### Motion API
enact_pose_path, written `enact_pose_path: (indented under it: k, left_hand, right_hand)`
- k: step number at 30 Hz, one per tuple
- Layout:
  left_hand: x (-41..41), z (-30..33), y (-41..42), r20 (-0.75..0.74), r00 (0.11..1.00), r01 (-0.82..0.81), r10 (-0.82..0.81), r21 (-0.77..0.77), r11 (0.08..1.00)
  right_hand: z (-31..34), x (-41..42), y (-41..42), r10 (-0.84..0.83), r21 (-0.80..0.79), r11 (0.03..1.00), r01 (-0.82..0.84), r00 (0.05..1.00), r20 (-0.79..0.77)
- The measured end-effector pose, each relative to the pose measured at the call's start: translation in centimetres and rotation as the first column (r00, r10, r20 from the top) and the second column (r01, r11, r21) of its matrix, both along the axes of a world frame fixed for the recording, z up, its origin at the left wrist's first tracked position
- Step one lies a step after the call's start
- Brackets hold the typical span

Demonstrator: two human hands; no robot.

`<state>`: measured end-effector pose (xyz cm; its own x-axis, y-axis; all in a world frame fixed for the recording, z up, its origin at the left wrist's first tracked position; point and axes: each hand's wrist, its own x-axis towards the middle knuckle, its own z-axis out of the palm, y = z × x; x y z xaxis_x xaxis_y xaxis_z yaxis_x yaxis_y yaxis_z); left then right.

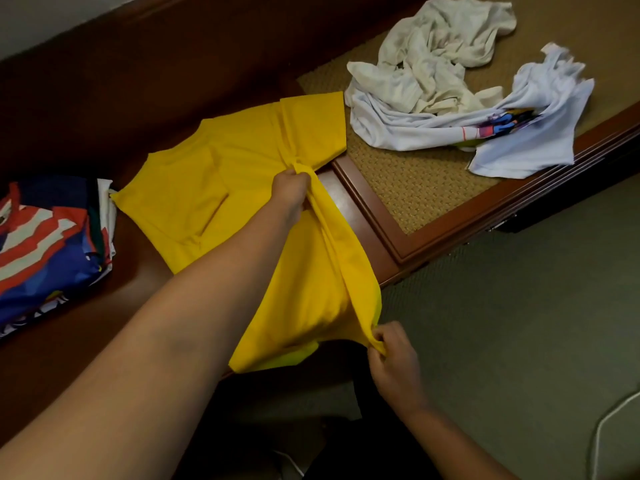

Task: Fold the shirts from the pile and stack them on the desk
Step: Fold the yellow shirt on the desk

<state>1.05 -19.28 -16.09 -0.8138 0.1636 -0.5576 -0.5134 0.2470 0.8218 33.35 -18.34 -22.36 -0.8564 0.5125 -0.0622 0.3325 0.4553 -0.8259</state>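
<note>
Nearest to us, our right hand (393,358) pinches the lower hem corner of the yellow shirt (242,174), just off the front edge of the desk (69,98) and above the green carpet (519,306). Our left hand (291,192) reaches further in and grips a bunched fold of the same shirt near its sleeve, fingers curled round the cloth. Between the two hands the fabric is drawn into a taut ridge. We note the shirt lies flat on the dark desk top, its lower part hanging over the front edge. At the left edge a stack of folded shirts (45,247), patterned red, white and blue, sits just beside the yellow sleeve. To the right, a woven-topped surface (415,188) with a wooden rim carries the crumpled pile of white shirts (450,88), apart from the yellow shirt. Bare dark wood remains behind the shirt.
</note>
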Motion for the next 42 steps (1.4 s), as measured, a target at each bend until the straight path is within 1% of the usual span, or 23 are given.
enact_pose_path:
  k: [2,4,5,7,9,10,12,14,15,16,17,19,21,23,24,26,28,30,32,34,37,39,42]
  left_hand:
    - [-0.1,0.5,-0.9,0.014,1.0,0.015,-0.015,0.016,1.0]
    - [-0.1,0.5,-2.2,0.018,1.0,0.012,-0.012,-0.009,1.0]
    - [0.1,0.4,-2.9,0.023,1.0,0.012,-0.012,-0.027,1.0]
    - [0.9,0.2,-4.6,0.026,1.0,0.007,-0.005,-0.083,0.996]
    - [2.2,-0.5,-6.8,0.004,1.0,-0.011,0.012,-0.138,0.99]
    - [3.1,-1.1,-8.2,-0.035,0.999,-0.045,0.04,-0.171,0.984]
    - [5.6,-2.2,-11.7,-0.183,0.979,-0.14,0.089,-0.288,0.947]
    - [9.6,-2.5,-15.3,-0.298,0.951,-0.22,0.08,-0.474,0.853]
    - [12.0,-2.4,-17.0,-0.32,0.942,-0.267,0.104,-0.522,0.81]
    - [14.8,-2.2,-18.4,-0.306,0.939,-0.306,0.156,-0.537,0.786]
    - [17.8,-2.3,-19.7,-0.252,0.94,-0.332,0.228,-0.538,0.775]
    - [23.0,-3.2,-21.6,-0.037,0.921,-0.353,0.388,-0.501,0.79]
    - [25.4,-4.6,-22.5,0.228,0.838,-0.386,0.496,-0.396,0.833]
    - [25.1,-5.4,-22.7,0.375,0.76,-0.449,0.53,-0.286,0.846]
    - [24.5,-5.6,-22.6,0.421,0.732,-0.479,0.536,-0.242,0.844]
    - [23.5,-5.6,-22.3,0.499,0.688,-0.521,0.527,-0.166,0.837]
    - [23.7,-4.9,-22.1,0.561,0.693,-0.483,0.452,-0.104,0.87]
    - [24.1,-4.4,-22.4,0.538,0.754,-0.411,0.376,-0.06,0.91]
    - [24.2,-4.5,-23.3,0.427,0.832,-0.343,0.354,-0.105,0.933]
    - [24.4,-4.2,-24.6,0.262,0.884,-0.338,0.388,-0.215,0.916]
    - [24.8,-3.7,-26.4,0.053,0.896,-0.404,0.442,-0.32,0.857]
    - [25.1,-3.7,-27.0,0.015,0.925,-0.35,0.381,-0.362,0.864]
    - [25.3,-4.0,-27.2,0.069,0.963,-0.204,0.261,-0.45,0.869]
  right_hand:
    - [0.1,0.3,-1.0,0.177,0.144,0.974,-0.175,0.984,0.0]
    - [-0.7,0.4,-2.0,0.318,0.26,0.909,-0.326,0.945,0.07]
    - [-1.0,0.4,-2.4,0.356,0.273,0.883,-0.383,0.923,0.143]
    - [-1.2,0.5,-2.6,0.338,0.282,0.854,-0.437,0.879,0.337]
    - [-1.6,0.9,-2.2,0.316,0.194,0.865,-0.463,0.803,0.505]
    - [-1.7,1.1,-1.9,0.305,0.148,0.884,-0.443,0.787,0.536]
    - [-1.5,1.1,-1.1,0.246,0.121,0.932,-0.34,0.844,0.477]
    - [-0.5,0.0,0.1,0.13,0.052,0.985,-0.162,0.914,0.384]
    - [0.2,-1.0,0.8,0.057,-0.007,0.998,-0.059,0.93,0.363]
    - [0.7,-2.3,1.7,-0.008,-0.068,0.997,0.036,0.929,0.37]
    - [0.8,-3.6,2.7,-0.058,-0.125,0.985,0.118,0.913,0.403]
    - [0.7,-5.9,4.3,-0.096,-0.253,0.934,0.251,0.861,0.5]
    - [0.5,-7.3,4.8,-0.073,-0.414,0.837,0.358,0.823,0.563]
    - [0.7,-7.7,4.5,-0.058,-0.545,0.709,0.448,0.807,0.588]
    - [0.7,-7.5,4.5,-0.052,-0.566,0.687,0.457,0.807,0.589]
    - [0.5,-7.1,4.6,-0.008,-0.565,0.716,0.41,0.814,0.58]
    - [0.4,-6.3,4.3,0.028,-0.548,0.768,0.332,0.837,0.546]
    - [0.4,-5.8,4.1,0.026,-0.536,0.797,0.279,0.87,0.492]
    - [0.9,-5.7,4.1,0.048,-0.47,0.86,0.199,0.885,0.463]
    - [1.6,-5.6,4.1,0.092,-0.354,0.932,0.083,0.888,0.451]
    - [2.0,-5.1,3.6,0.13,-0.225,0.974,-0.031,0.888,0.441]
    - [1.8,-4.6,2.9,0.164,-0.193,0.978,-0.076,0.853,0.495]
    - [2.1,-4.2,2.0,0.193,-0.179,0.978,-0.106,0.781,0.593]
